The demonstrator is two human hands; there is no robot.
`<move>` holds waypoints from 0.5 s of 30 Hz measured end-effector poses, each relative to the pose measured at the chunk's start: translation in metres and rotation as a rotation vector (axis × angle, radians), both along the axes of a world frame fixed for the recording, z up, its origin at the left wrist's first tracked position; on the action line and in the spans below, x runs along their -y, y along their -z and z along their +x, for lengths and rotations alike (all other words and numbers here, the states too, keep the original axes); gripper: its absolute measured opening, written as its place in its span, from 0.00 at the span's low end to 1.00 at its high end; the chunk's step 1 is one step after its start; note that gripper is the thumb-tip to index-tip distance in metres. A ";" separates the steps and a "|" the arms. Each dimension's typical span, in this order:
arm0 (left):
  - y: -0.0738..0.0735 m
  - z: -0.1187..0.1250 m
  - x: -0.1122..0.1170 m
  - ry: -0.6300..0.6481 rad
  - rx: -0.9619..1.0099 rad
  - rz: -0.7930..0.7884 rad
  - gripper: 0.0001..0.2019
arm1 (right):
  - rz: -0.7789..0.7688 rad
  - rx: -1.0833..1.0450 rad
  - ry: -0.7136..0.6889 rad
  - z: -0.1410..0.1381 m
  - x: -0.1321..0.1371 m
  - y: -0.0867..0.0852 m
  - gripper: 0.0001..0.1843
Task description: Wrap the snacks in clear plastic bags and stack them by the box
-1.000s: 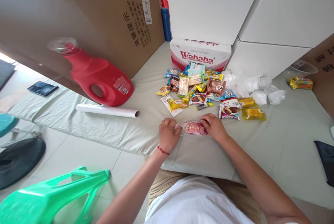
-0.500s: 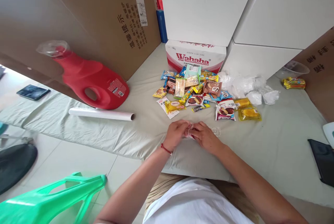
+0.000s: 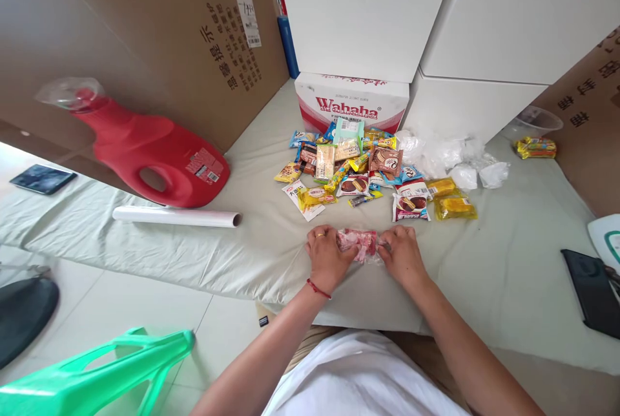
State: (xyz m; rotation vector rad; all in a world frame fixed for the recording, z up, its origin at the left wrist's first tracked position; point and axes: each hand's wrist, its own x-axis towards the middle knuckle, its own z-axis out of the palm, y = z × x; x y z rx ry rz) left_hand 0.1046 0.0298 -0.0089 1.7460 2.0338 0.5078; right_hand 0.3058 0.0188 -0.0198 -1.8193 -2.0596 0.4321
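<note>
A red-and-white snack packet wrapped in clear plastic film point(image 3: 359, 243) lies on the pale sheet in front of me. My left hand point(image 3: 329, 253) grips its left end, thumb over the front edge. At the other end, my right hand point(image 3: 402, 253) pinches the loose film between thumb and fingers. Just beyond both hands is a heap of wrapped snacks point(image 3: 346, 164), with chocolate pie packets point(image 3: 411, 203) and yellow packets point(image 3: 455, 207) on its right side. Crumpled clear plastic film point(image 3: 448, 151) sits behind those.
A white roll point(image 3: 177, 216) and a red jug point(image 3: 159, 151) lie to the left, by a large cardboard box point(image 3: 145, 28). The Wahaha carton point(image 3: 351, 103) stands behind the snacks, against white boxes point(image 3: 358, 9). A black phone point(image 3: 593, 290) rests at the right; a green stool point(image 3: 97, 371) stands below left.
My hands have moved apart, and the red-and-white packet now shows stretched between them, where before the fingers covered most of it. The camera view has shifted slightly.
</note>
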 end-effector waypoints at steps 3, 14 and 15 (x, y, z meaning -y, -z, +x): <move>-0.001 0.010 0.007 0.034 0.020 0.146 0.09 | -0.002 -0.176 0.087 -0.013 0.008 -0.005 0.08; 0.006 0.037 0.035 0.742 0.089 0.402 0.20 | -0.430 -1.693 0.346 -0.032 0.028 -0.007 0.22; 0.007 0.037 0.038 0.809 0.134 0.386 0.22 | -0.421 -1.648 0.331 -0.031 0.029 -0.008 0.21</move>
